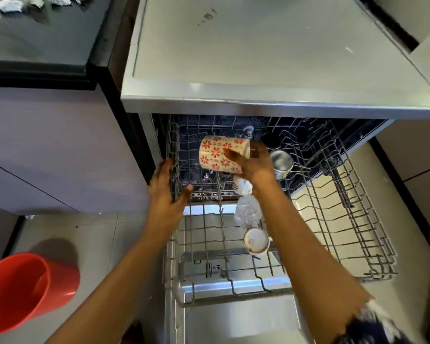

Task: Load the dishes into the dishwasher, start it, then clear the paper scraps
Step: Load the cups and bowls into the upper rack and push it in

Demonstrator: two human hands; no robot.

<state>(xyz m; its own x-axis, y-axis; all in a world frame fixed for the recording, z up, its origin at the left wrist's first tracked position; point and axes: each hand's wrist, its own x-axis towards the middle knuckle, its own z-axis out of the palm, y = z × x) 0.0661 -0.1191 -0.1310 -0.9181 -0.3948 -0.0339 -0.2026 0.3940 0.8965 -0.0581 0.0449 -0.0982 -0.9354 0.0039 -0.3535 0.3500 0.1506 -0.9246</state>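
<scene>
Your right hand (255,165) grips a red-flowered mug (221,155), tipped sideways, above the far left of the pulled-out dishwasher rack (358,219); your left hand (164,192), fingers spread, rests on its left rim.

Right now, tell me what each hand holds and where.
Right hand grips the flowered mug, tipped sideways, at its right end. Left hand holds nothing; it rests on the rack's left edge.
</scene>
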